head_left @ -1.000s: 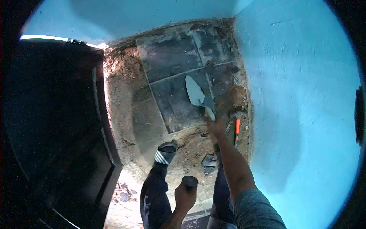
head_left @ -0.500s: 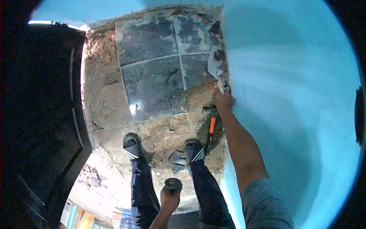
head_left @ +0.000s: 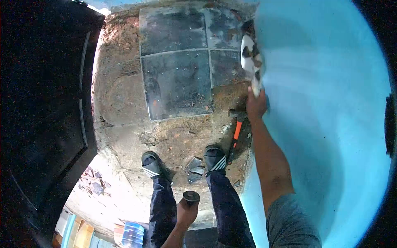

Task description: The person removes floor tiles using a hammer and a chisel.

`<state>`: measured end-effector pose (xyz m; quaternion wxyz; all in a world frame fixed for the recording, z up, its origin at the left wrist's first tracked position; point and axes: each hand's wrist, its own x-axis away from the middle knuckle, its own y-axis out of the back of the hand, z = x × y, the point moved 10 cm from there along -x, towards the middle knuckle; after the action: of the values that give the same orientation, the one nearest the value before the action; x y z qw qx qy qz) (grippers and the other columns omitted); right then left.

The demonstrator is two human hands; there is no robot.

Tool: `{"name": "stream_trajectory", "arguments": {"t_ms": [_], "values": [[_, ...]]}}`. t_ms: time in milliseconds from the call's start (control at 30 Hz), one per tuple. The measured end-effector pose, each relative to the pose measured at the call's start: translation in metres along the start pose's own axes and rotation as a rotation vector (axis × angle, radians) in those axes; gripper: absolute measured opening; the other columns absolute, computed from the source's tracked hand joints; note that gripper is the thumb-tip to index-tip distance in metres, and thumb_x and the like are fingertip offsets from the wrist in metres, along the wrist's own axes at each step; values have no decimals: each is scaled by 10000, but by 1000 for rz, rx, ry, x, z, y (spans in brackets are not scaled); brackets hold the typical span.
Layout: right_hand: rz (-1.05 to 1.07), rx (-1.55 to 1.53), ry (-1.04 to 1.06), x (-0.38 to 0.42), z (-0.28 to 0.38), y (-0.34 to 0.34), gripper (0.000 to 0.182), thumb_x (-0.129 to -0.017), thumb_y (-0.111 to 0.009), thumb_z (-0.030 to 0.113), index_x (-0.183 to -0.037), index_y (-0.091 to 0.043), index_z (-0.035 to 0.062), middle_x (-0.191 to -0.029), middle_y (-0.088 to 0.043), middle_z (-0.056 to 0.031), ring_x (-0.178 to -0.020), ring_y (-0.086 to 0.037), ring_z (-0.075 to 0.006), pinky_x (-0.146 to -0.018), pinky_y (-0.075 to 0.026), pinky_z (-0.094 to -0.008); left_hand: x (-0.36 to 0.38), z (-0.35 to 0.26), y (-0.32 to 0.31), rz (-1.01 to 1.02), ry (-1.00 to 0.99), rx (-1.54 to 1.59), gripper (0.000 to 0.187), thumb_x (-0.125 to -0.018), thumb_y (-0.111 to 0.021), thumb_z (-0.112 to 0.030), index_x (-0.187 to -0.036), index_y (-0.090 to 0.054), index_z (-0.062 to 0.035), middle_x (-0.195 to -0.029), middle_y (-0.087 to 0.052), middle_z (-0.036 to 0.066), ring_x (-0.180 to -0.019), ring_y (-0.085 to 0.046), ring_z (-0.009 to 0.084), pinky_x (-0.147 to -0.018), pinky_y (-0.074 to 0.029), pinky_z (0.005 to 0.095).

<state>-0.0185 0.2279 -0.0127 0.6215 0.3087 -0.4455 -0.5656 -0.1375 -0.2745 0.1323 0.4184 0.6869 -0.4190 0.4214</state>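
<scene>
The step in hand looks like gathering loose shards (head_left: 247,51) on the bricklayer's trowel (head_left: 245,65), whose pale blade lies at one o'clock, close along the foot of the blue wall (head_left: 310,87). The next move calls, I judge, for a level blade, since the dark pieces on it could slide off. The right hand (head_left: 257,106) is closed round the trowel's handle at two o'clock, its arm stretched nearly straight up from the grey sleeve (head_left: 289,217) at five o'clock, fingers toward twelve. The left hand (head_left: 187,214), at six o'clock, is wrapped round a dark cylinder (head_left: 190,196), round end up; what it is I cannot tell. A hammer (head_left: 237,130) lies at three o'clock, just below the right hand
</scene>
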Motion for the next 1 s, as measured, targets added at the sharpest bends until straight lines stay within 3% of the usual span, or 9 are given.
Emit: {"name": "stream_trajectory", "arguments": {"t_ms": [133,300,400,500,567,733,900,967,1000], "values": [[-169,98,233,90,-3,-13,500,-936,-658,414,-1214,-596,2,-1012,-657,-247,-953,-614,-478,-840,-480,-514,7,-7,10,-15,-20,-118,280,-910,-712,-279,-1010,-687,-19,-936,-733,204,-933,-719,355,-775,-552,391],[179,-88,359,274,86,-29,449,-796,-752,125,-1206,-610,10,-1056,-634,-215,-973,-614,-417,-846,-480,-514,9,29,-9,11,-156,-130,275,-908,-681,-284,-975,-671,-18,-896,-716,221,-905,-690,415,-742,-546,462],[721,-10,531,373,150,-51,455,-797,-748,172,-1218,-625,52,-1090,-664,-197,-1020,-636,-400,-893,-493,-502,8,35,-20,98,-232,-283,319,-902,-675,-327,-968,-664,-15,-875,-709,242,-884,-682,439,-733,-545,496],[602,-150,406,369,151,-46,414,-803,-748,196,-1178,-647,52,-1061,-684,-194,-1001,-660,-388,-875,-514,-484,12,36,-14,114,-214,-330,326,-899,-680,-338,-989,-672,-24,-886,-713,243,-882,-686,437,-749,-549,499],[468,-195,140,311,124,-41,324,-864,-731,260,-1095,-671,41,-1009,-687,-220,-926,-680,-403,-804,-537,-489,12,35,-6,32,-255,-230,323,-896,-687,-338,-1009,-682,-35,-889,-717,237,-880,-689,433,-756,-552,498],[148,-176,-4,132,27,-43,430,-946,-653,449,-1035,-634,29,-950,-674,-220,-915,-645,-415,-772,-495,-477,15,21,-12,104,-178,-276,289,-904,-682,-321,-1002,-692,-49,-918,-727,203,-912,-696,400,-768,-560,468],[188,-76,-91,-8,16,-24,381,-933,-668,316,-1202,-627,49,-1051,-673,-193,-939,-637,-351,-827,-484,-463,15,-6,-10,159,-155,-201,263,-928,-651,-325,-994,-686,-73,-936,-724,183,-957,-689,382,-780,-563,438],[-53,-33,124,-75,-13,-51,425,-939,-660,322,-1247,-610,33,-1108,-667,-211,-967,-636,-389,-850,-479,-498,13,-25,0,132,-125,-210,265,-930,-652,-324,-990,-683,-68,-933,-726,182,-944,-693,385,-772,-563,443],[147,-51,3,-93,8,-55,447,-946,-645,334,-1249,-600,8,-1173,-649,-243,-1025,-633,-430,-881,-476,-523,12,-33,7,118,-108,-217,266,-930,-652,-323,-988,-682,-65,-931,-726,182,-937,-696,386,-768,-564,446]]}}
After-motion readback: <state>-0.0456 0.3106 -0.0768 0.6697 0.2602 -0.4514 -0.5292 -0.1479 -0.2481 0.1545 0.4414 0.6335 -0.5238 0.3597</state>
